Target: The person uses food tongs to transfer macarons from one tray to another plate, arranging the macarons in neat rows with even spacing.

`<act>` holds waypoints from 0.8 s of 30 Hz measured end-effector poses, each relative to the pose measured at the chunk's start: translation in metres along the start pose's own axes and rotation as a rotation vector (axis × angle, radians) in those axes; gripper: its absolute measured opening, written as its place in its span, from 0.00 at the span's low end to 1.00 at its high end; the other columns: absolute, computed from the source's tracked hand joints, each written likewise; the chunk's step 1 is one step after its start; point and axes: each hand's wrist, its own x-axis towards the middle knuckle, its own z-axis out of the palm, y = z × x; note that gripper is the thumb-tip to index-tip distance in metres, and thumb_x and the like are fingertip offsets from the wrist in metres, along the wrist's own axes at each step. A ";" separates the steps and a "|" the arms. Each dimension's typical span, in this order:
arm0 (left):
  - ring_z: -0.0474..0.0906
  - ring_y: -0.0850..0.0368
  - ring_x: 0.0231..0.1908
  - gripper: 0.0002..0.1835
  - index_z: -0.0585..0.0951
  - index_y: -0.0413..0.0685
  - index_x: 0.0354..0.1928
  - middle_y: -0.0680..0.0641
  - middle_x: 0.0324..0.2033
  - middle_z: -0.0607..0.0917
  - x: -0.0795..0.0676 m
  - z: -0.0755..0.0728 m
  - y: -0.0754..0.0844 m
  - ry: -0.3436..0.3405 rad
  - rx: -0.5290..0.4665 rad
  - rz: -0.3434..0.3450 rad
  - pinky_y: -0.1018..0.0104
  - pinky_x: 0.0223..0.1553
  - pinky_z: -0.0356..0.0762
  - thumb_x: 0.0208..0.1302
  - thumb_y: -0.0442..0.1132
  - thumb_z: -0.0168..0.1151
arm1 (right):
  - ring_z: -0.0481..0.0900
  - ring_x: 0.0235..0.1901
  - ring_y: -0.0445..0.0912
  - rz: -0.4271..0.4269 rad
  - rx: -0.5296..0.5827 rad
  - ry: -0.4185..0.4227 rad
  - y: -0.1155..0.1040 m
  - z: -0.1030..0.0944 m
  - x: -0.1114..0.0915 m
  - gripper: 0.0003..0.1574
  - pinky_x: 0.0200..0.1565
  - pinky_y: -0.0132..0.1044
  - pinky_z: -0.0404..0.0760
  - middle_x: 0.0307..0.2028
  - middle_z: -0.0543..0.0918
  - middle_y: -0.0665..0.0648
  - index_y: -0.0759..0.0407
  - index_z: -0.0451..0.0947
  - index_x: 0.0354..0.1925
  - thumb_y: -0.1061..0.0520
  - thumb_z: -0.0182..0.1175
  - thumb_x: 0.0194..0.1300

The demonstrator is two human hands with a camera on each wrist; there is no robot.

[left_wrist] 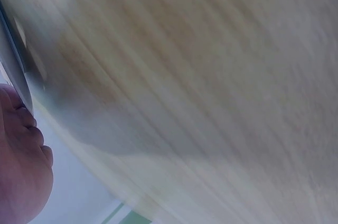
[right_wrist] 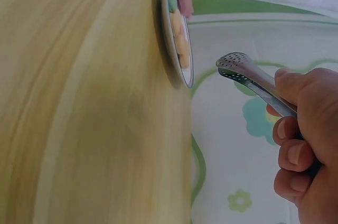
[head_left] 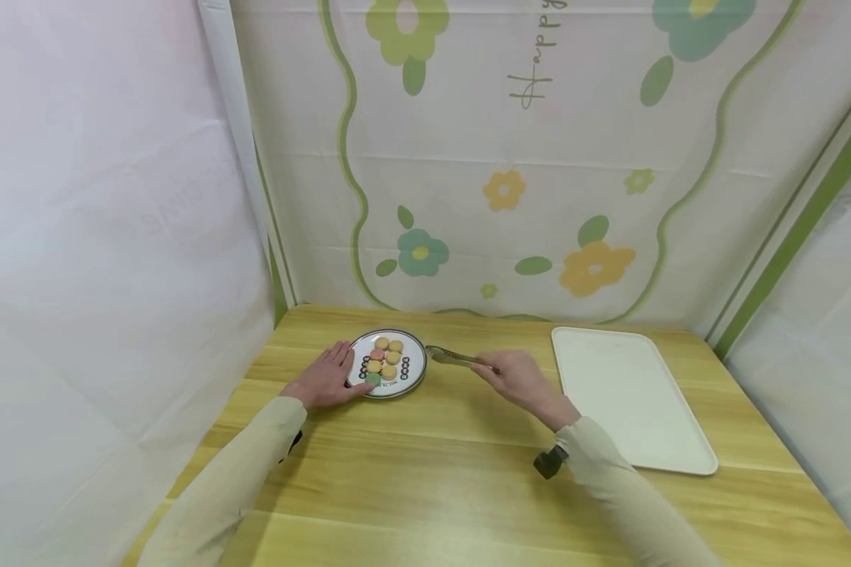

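Note:
A round white plate (head_left: 412, 378) with a dark rim stands at the left of the table, bearing several small round cookies (head_left: 389, 372) in yellow, pink and green. My left hand (head_left: 326, 376) rests at its left edge with fingers extended, the thumb reaching toward the green cookie (head_left: 373, 379). Metal tongs (head_left: 448, 357) with perforated tips are gripped by my right hand (head_left: 516, 380). Their tips point left at the plate's right rim in the head view; the right wrist view shows the perforated ends (right_wrist: 235, 61) slightly apart, with nothing between them.
A white rectangular tray (head_left: 631, 394) lies on the right of the wooden table (head_left: 411, 480), beyond my right forearm. A flower-printed cloth (head_left: 468, 157) hangs at the back edge, and pale cloth walls flank both sides.

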 end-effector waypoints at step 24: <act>0.43 0.41 0.70 0.56 0.52 0.32 0.69 0.34 0.70 0.48 0.001 0.004 -0.002 0.010 0.031 0.011 0.49 0.69 0.45 0.56 0.77 0.33 | 0.59 0.14 0.32 -0.047 -0.001 -0.111 -0.029 0.043 0.018 0.13 0.16 0.25 0.59 0.13 0.65 0.39 0.46 0.71 0.24 0.48 0.57 0.65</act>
